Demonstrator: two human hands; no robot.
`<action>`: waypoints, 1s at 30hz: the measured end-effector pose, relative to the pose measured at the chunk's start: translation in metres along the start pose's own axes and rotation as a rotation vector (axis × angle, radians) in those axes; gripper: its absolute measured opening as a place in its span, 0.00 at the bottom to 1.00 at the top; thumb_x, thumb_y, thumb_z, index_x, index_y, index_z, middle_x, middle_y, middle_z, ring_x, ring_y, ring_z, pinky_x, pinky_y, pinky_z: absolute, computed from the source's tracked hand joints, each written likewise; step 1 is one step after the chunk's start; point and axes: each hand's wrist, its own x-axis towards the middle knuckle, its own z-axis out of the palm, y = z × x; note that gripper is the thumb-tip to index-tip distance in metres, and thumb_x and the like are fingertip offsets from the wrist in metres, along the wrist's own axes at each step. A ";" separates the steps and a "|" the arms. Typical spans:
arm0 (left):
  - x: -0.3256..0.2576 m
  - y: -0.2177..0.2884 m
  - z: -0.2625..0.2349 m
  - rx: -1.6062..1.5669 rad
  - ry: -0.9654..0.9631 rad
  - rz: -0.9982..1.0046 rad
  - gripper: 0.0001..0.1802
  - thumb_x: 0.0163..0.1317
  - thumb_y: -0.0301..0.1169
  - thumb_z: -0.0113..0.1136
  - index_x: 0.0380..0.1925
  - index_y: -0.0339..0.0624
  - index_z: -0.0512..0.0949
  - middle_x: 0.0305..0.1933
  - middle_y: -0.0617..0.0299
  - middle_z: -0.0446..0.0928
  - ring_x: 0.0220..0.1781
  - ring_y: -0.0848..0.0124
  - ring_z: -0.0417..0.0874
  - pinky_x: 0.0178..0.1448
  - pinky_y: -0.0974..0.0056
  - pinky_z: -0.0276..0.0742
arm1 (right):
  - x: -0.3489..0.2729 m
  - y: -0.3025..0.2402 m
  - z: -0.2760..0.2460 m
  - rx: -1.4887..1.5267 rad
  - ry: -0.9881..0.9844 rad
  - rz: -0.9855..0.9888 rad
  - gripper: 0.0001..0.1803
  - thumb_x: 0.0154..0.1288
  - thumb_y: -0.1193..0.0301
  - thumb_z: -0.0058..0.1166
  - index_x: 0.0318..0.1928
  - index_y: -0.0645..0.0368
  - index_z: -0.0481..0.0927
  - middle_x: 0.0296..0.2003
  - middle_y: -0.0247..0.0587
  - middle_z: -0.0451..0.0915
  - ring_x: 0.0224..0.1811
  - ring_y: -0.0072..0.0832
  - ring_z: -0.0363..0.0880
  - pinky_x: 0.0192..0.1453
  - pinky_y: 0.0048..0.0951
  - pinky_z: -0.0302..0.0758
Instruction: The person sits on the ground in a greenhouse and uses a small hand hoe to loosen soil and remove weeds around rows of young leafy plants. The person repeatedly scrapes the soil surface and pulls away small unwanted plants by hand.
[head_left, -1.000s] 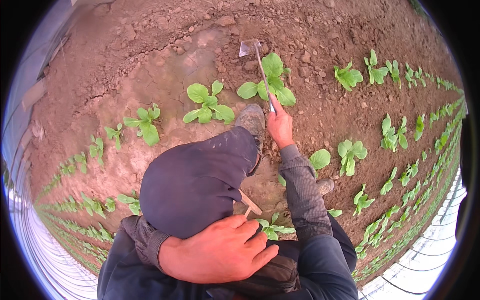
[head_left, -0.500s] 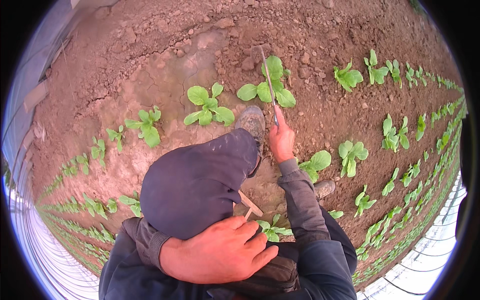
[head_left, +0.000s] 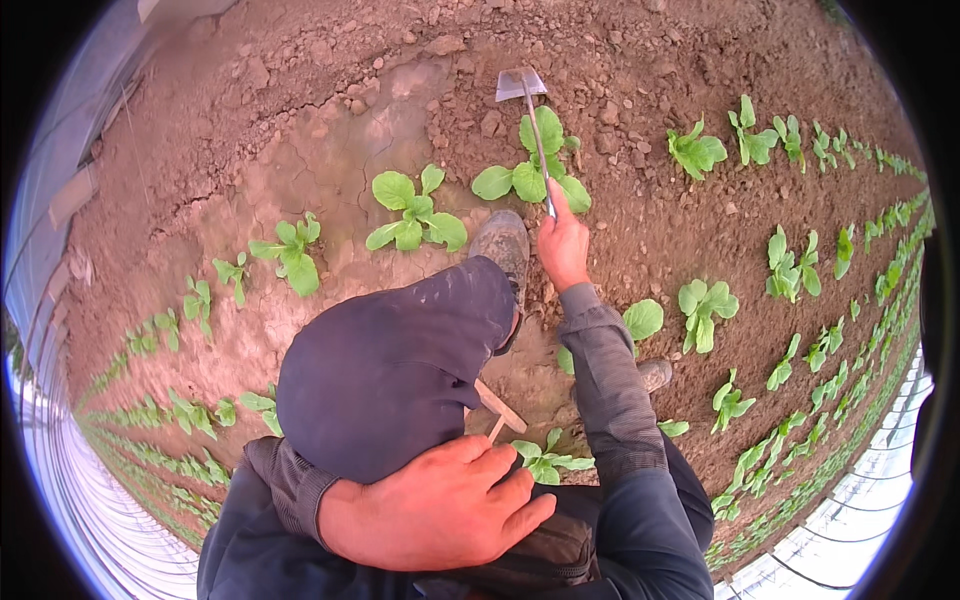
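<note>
My right hand (head_left: 564, 248) is closed round the handle of a small hoe (head_left: 536, 135), reaching forward past my boot. The hoe's flat metal blade shows its broad face just beyond a leafy green seedling (head_left: 528, 182), over loose, crumbly soil. Its thin shaft crosses above that plant's leaves. My left hand (head_left: 435, 508) lies over my bent left knee, fingers loosely stretched out and holding nothing. A second broad-leaved seedling (head_left: 413, 208) grows to the left of the worked one, next to my boot (head_left: 503, 242).
Rows of seedlings (head_left: 707, 310) run off to the right and left, bending toward the rim. A wooden piece (head_left: 499, 406), perhaps part of a low stool, shows under my leg. Cracked soil (head_left: 370, 130) lies ahead on the left. Pale greenhouse sheeting (head_left: 850, 520) borders the field.
The hoe blade has come up from the soil and turned, so its flat face now shows instead of its edge. My right hand has shifted slightly forward. My left hand has stayed put.
</note>
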 end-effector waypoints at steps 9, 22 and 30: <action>-0.008 0.004 0.002 -0.024 -0.084 -0.014 0.21 0.53 0.34 0.61 0.49 0.47 0.84 0.47 0.61 0.82 0.49 0.61 0.83 0.53 0.60 0.80 | 0.021 0.010 -0.015 0.023 0.092 0.076 0.32 0.66 0.75 0.48 0.70 0.39 0.73 0.39 0.66 0.83 0.40 0.59 0.84 0.48 0.49 0.80; -0.009 0.006 0.001 -0.004 -0.064 -0.019 0.21 0.53 0.34 0.61 0.49 0.48 0.84 0.45 0.62 0.81 0.50 0.62 0.83 0.53 0.61 0.79 | -0.052 0.026 0.007 0.061 -0.024 -0.001 0.34 0.64 0.76 0.51 0.70 0.38 0.72 0.30 0.64 0.81 0.32 0.59 0.83 0.39 0.53 0.78; -0.009 0.004 -0.003 -0.012 -0.101 0.013 0.22 0.53 0.34 0.61 0.50 0.48 0.84 0.45 0.62 0.81 0.49 0.62 0.82 0.52 0.62 0.79 | -0.064 0.036 0.006 0.088 -0.097 0.022 0.33 0.63 0.76 0.50 0.70 0.38 0.74 0.32 0.63 0.82 0.35 0.59 0.84 0.43 0.51 0.79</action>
